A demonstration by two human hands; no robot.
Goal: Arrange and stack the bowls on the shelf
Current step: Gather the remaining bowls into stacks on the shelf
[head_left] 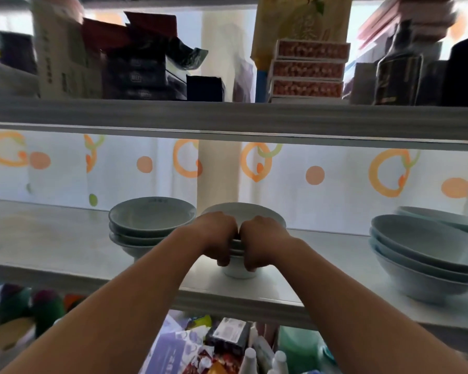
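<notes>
A stack of pale bowls stands in the middle of the white shelf. My left hand and my right hand both grip its near side, knuckles touching, fingers curled under the lower bowls. The stack's foot rests on the shelf. Just to its left stands a second stack of three pale bowls. At the right end sits a stack of larger pale bowls, with another shallow dish behind it.
The shelf above hangs low over the bowls and carries boxes, packets and a dark bottle. A white curtain with orange rings backs the shelf. Below the shelf edge lie packets, bottles and coloured items.
</notes>
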